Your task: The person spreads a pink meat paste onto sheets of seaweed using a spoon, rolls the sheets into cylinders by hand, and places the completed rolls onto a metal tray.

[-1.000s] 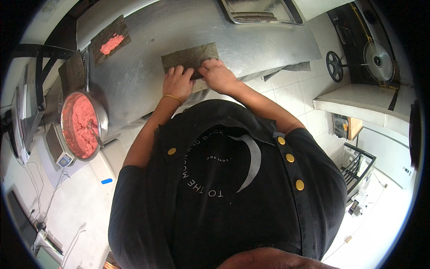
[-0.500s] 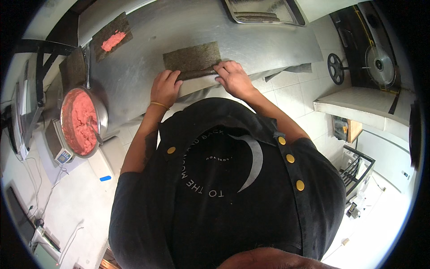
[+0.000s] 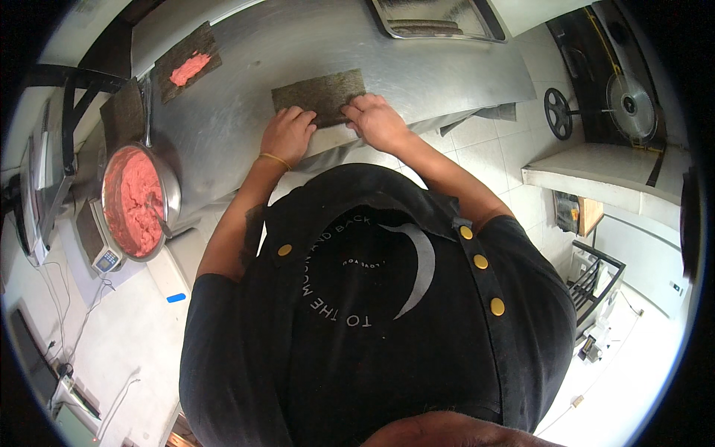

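- Dark brown, a thin sheet (image 3: 319,91) lies on the desk (image 3: 231,112), stretching away from our left grip (image 3: 288,137) and right grip (image 3: 378,124).
- Both curl fingers on its near edge; we cannot tell whether they pinch it.
- Left of our left grip: another sheet (image 3: 170,74) bearing pink paste (image 3: 191,68), then a paste-filled bowl (image 3: 173,194).
- Beyond and right of our right grip: a tray (image 3: 493,22) with dark rolls (image 3: 424,27).

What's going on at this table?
A person's left hand and right hand have their fingers at the near edge of a dark sheet on the metal table. Another sheet, bearing pink paste, lies far left. A metal bowl of pink mix stands nearer; dark rolls lie in a tray.
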Tool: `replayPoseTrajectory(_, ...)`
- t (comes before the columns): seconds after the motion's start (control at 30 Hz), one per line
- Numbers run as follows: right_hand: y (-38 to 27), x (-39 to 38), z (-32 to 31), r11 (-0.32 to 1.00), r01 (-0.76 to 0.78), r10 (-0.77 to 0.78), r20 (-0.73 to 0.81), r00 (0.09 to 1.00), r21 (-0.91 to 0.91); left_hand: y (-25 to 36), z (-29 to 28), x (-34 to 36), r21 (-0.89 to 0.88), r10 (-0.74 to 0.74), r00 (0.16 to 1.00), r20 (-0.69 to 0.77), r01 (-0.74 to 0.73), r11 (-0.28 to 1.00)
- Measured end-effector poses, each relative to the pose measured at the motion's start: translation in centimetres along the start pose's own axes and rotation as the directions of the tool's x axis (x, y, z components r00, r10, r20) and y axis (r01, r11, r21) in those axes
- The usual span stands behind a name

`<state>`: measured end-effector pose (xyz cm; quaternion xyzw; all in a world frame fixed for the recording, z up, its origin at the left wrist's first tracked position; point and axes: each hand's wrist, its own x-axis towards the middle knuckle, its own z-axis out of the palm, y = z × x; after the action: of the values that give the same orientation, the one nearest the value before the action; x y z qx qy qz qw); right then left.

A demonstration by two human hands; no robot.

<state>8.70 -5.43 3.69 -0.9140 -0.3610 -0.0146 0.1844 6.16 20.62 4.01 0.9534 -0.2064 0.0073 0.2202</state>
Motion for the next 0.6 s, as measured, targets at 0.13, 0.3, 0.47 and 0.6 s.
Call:
replayPoseTrajectory(0.13,1.1,0.9,0.2,1.0,-0.016,0.017,0.059,0.998,-0.01,0.6,-0.7,0.6,0.002,-0.023,0.999,0.041,0.023,1.0)
replayPoseTrajectory(0.3,0.7,1.7,0.2,0.993,-0.052,0.061,0.088,0.994,-0.107,0.5,-1.1,1.9,0.062,-0.025,0.993,0.113,0.018,0.998)
replayPoseTrajectory(0.47,-1.2,1.6,0.5,0.994,-0.047,0.048,0.008,0.999,-0.097,0.6,-0.8,2.4,0.127,-0.037,0.991,0.132,0.02,0.992)
replayPoseTrajectory(0.6,-0.9,1.8,0.9,0.995,-0.078,0.08,0.037,0.996,-0.064,2.1,0.0,2.5,0.137,-0.046,0.993,0.105,0.031,0.99)
